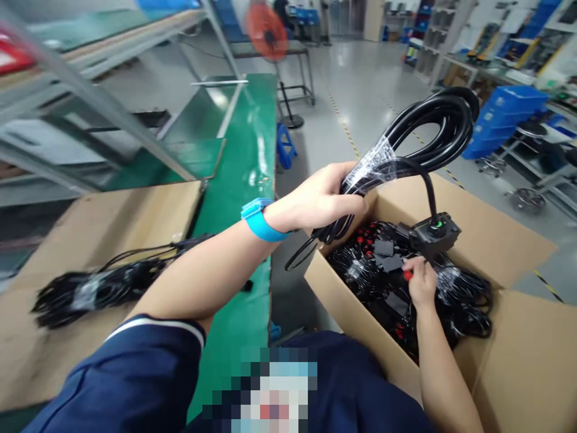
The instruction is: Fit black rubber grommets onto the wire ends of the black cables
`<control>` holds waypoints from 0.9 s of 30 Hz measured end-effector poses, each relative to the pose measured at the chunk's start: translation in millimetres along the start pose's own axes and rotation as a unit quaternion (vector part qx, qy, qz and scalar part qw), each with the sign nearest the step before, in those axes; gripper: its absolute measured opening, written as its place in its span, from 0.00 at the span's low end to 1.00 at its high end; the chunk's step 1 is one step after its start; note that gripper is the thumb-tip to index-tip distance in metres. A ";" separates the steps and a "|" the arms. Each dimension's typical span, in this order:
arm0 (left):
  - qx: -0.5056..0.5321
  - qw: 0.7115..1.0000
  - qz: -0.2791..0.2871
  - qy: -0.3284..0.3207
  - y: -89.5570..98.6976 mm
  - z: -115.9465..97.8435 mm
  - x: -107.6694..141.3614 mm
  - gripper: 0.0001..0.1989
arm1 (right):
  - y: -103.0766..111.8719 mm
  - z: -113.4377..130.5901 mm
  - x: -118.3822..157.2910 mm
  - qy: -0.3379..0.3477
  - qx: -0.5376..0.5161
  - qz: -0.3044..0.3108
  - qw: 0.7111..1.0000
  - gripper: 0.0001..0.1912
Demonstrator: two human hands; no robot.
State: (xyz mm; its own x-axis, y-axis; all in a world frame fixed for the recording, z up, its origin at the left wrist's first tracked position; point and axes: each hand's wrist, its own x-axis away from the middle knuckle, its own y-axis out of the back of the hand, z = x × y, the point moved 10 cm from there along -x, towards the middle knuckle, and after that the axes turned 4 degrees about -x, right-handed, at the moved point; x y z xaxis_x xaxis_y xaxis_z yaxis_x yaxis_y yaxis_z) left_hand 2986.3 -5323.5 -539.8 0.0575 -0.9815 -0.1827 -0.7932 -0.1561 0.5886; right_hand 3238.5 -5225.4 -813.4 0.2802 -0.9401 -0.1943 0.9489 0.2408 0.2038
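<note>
A looped bundle of thick black cable (433, 129), bound with clear plastic film, is gripped in my left hand (336, 201) above a carton. One strand drops from the bundle to a black box-shaped device (435, 236) with a green mark on top. My right hand (421, 279) is down at the carton's contents, just below that device, with its fingers curled. A small red piece (408, 275) shows at its fingertips; whether the hand holds it is unclear. Inside the open cardboard carton (369, 328) lie several wrapped black cable bundles (360, 270) with black blocks and red parts.
To the left, another wrapped cable bundle (90, 291) lies on a flat cardboard sheet (27, 355) over a green-topped bench (247, 252). A metal rack (135, 138) stands beyond. Farther off are an orange fan (268, 36) and stacked blue crates (505, 120).
</note>
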 end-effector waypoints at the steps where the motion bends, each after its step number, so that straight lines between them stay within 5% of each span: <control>1: 0.010 1.000 -0.013 0.021 9.3 7.5 6.5 0.11 | -2.7 6.5 -1.1 0.002 -0.022 0.017 1.000 0.28; 5: 0.043 0.995 -0.034 0.084 21.7 39.1 26.1 0.11 | 7.2 18.2 3.8 -0.013 -0.069 0.059 0.996 0.25; 10: -0.141 0.989 -0.031 -0.007 3.3 29.2 19.3 0.13 | 78.3 -12.6 40.3 -0.085 0.071 0.035 0.993 0.25; 14: -0.329 0.931 0.076 -0.138 -52.0 7.2 -4.1 0.11 | 139.9 -44.8 97.1 -0.172 0.198 0.002 0.965 0.27; 17: -0.395 0.867 0.196 -0.232 -109.3 11.7 -14.6 0.10 | 165.1 -53.1 139.5 -0.213 0.278 -0.004 0.937 0.26; 21: -0.423 0.805 0.322 -0.263 -180.9 67.3 -12.9 0.13 | 173.4 -47.9 174.0 -0.245 0.361 0.003 0.900 0.24; 27: -0.407 0.777 0.445 -0.180 -266.2 194.8 20.1 0.19 | 132.9 -61.5 191.7 -0.251 0.488 0.185 0.815 0.27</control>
State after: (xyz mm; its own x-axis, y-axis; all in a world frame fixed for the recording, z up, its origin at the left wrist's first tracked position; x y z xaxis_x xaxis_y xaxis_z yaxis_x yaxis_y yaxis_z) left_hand 3080.5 -5280.1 -853.6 -0.5849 -0.6688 0.4590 0.2321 0.4042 0.8847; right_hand 3427.2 -5358.8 -882.5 0.1944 -0.8863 0.4204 0.1764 0.4532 0.8738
